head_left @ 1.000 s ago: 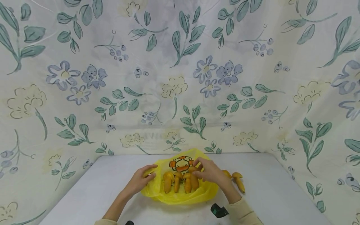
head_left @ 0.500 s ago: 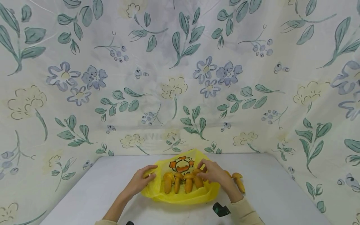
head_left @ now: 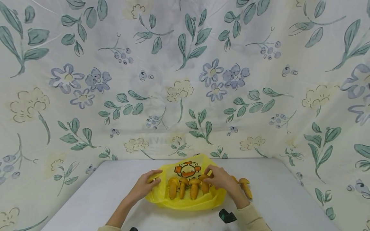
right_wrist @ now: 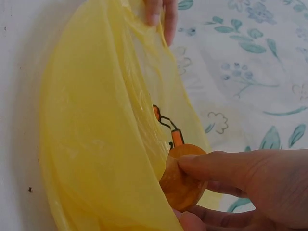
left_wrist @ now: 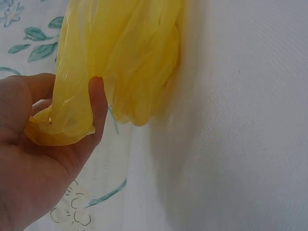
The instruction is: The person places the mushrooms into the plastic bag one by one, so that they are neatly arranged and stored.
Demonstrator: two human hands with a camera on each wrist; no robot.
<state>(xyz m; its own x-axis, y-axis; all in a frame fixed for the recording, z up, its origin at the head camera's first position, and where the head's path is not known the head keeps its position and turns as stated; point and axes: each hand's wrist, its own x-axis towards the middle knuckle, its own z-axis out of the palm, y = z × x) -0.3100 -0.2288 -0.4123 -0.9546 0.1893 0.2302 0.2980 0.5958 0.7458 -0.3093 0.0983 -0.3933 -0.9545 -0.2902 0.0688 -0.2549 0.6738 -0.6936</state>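
A yellow plastic bag [head_left: 208, 202] with a printed cartoon face lies opened on the table. Several brown mushrooms stand in a row inside it, among them a mushroom [head_left: 194, 189] near the middle. My left hand [head_left: 143, 185] holds the bag's left edge; in the left wrist view the yellow film [left_wrist: 72, 106] passes between thumb and fingers. At the right end of the row, my right hand [head_left: 220, 178] pinches a mushroom [head_left: 205, 187] by its cap. The right wrist view shows the thumb on that cap [right_wrist: 185, 178], while the bag's front wall hides the stem.
To the right of the bag, behind my right forearm, another mushroom [head_left: 245, 187] lies on the white table [head_left: 277, 192], with part of one more beside it. A black device [head_left: 227, 216] sits by my right wrist. A floral cloth [head_left: 185, 128] rises behind the table.
My right hand has shifted slightly right with the pinched mushroom, which now stands a little apart from its neighbour. The left hand stays at the bag's edge.
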